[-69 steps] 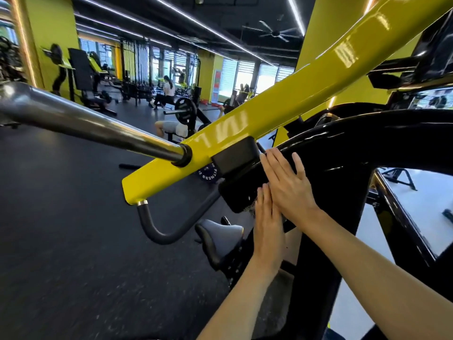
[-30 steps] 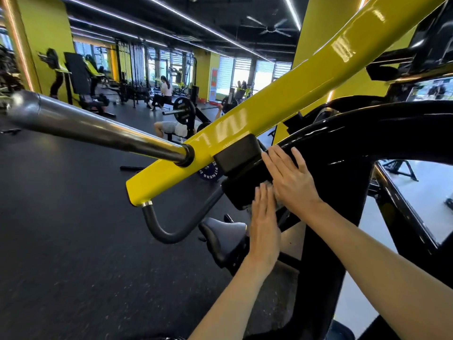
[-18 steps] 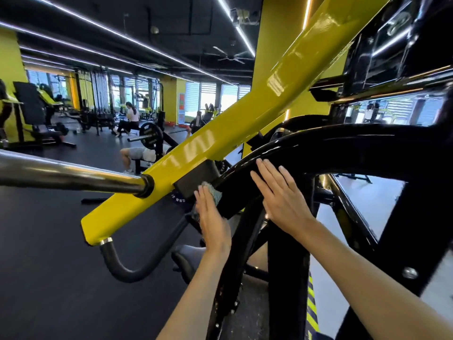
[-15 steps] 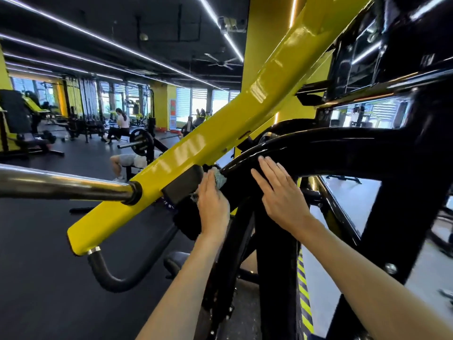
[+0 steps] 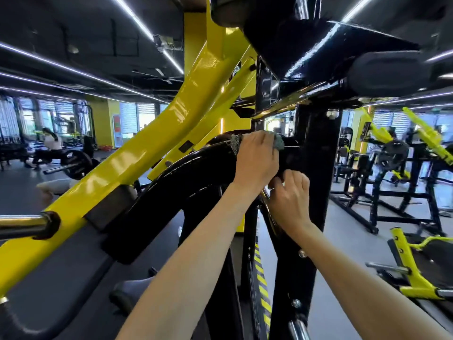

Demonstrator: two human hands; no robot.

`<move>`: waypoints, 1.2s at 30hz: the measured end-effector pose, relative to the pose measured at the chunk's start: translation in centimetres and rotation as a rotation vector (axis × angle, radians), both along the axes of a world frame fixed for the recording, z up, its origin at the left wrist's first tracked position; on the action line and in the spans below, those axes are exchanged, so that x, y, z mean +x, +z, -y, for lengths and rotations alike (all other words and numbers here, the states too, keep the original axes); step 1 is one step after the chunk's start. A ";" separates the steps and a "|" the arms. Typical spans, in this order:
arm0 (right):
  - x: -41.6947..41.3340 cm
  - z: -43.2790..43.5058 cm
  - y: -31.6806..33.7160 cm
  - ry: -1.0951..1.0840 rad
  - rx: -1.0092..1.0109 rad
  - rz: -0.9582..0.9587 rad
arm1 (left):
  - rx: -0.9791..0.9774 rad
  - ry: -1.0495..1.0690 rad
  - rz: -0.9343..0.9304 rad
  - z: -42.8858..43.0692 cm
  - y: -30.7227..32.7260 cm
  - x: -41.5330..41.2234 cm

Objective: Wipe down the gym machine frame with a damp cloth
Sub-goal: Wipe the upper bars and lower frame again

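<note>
Where both forearms reach up from the bottom of the view, the left hand (image 5: 257,160) lies highest, its fingers curled over the top of the black curved tube (image 5: 191,173) of the machine frame. It grips the grey cloth (image 5: 235,144) against the tube, and the cloth's edges show on either side of the knuckles. Half a second ago this hand and the cloth sat much lower on the same tube, down by the padded block (image 5: 107,207) on the yellow arm (image 5: 157,143). It has since travelled up to the point where the tube meets the black upright (image 5: 318,148).

The right hand (image 5: 290,197) is just below and to the right of the left, close against the upright. Earlier it lay flat on the tube with straight fingers. Now its fingers are bent inward, and I cannot tell whether they clasp a part of the frame or nothing at all.

Below the left forearm are a grey seat (image 5: 132,288) and a strip of yellow and black hazard stripes (image 5: 261,273). Left of the left hand the yellow arm slants down to a steel bar (image 5: 19,225).

The view has swung up and to the right since then. Well beyond the right hand stand further black and yellow machines (image 5: 392,168). Far off to the left of the left hand, a person (image 5: 52,143) sits near a weight plate (image 5: 78,163).
</note>
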State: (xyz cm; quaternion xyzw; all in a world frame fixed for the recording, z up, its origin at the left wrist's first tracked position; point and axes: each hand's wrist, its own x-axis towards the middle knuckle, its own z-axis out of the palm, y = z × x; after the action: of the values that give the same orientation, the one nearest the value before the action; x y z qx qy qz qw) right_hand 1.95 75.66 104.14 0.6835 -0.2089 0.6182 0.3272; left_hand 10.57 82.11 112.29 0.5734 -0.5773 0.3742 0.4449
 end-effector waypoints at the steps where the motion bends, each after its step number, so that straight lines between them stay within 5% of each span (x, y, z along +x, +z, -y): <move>1: -0.3 0.2 -0.4 -0.002 0.001 -0.005 | 0.013 -0.004 0.050 0.0 -0.1 -0.2; 5: 1.6 -1.3 -1.2 0.102 -0.044 -0.045 | 0.031 -0.056 0.024 -2.5 -0.8 2.5; 12: 7.4 -5.9 -4.6 0.258 0.087 -0.197 | -0.226 0.181 -0.689 -11.6 -13.5 13.6; 19: 10.1 -9.2 -12.4 0.309 0.414 -0.137 | -0.108 0.319 -0.688 -12.8 -21.4 13.6; 25: 9.6 -12.3 -19.8 0.276 0.502 -0.206 | 0.202 0.236 -0.799 -14.4 -29.6 11.9; 32: 6.4 -17.3 -31.2 0.339 0.839 -0.662 | 0.380 0.299 -1.643 -21.6 -43.2 11.4; 36: 5.4 -19.8 -37.3 0.315 1.131 -0.965 | -0.005 0.313 -2.315 -27.1 -49.2 10.0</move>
State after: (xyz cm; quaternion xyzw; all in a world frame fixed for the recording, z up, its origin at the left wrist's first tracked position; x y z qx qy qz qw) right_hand 7.31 95.51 66.86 0.9634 -0.2277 0.0886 -0.1100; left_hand 20.54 109.22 63.04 0.6361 0.2506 -0.3201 0.6559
